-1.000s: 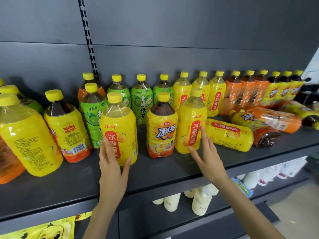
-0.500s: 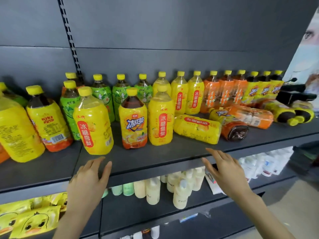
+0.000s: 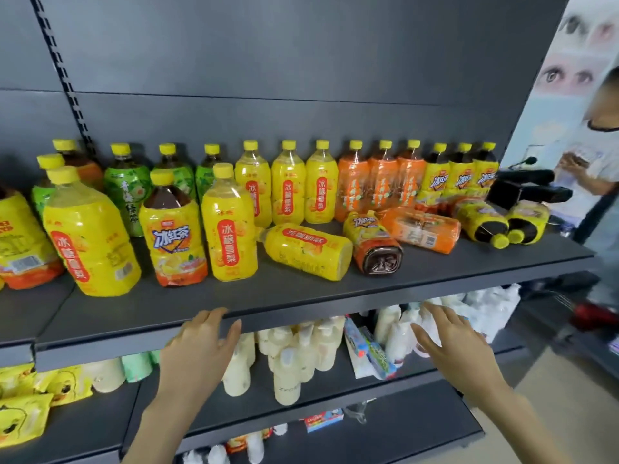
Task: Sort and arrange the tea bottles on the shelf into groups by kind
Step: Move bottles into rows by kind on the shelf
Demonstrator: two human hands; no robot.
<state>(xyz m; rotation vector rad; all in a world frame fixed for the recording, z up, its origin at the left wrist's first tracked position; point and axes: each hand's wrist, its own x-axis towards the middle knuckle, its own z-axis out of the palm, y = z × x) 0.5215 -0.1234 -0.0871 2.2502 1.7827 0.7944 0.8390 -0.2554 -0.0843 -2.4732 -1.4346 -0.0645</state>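
Tea bottles with yellow caps crowd the dark shelf [image 3: 301, 296]. Along the back stand green tea bottles [image 3: 125, 192], yellow pear bottles [image 3: 288, 185], orange bottles [image 3: 382, 182] and iced black tea bottles [image 3: 460, 179]. In front stand a yellow pear bottle [image 3: 90, 236], an iced black tea bottle [image 3: 174, 239] and another pear bottle [image 3: 229, 229]. Lying on their sides are a pear bottle [image 3: 304, 252], an iced tea bottle [image 3: 373, 242], an orange bottle [image 3: 422, 229] and two more [image 3: 502, 222]. My left hand [image 3: 197, 349] and right hand [image 3: 452, 343] hover below the shelf's front edge, fingers straight, holding nothing.
The lower shelf holds several pale cream bottles [image 3: 294, 360], a snack packet [image 3: 368, 353] and yellow duck packs [image 3: 30, 396]. A person in a white shirt [image 3: 599, 155] stands at the right beside a black camera rig [image 3: 529, 187]. The shelf ends at the right.
Both hands drew back from the front bottles and dropped below the shelf edge. My view shifted right, so more of the fallen bottles and the person show.
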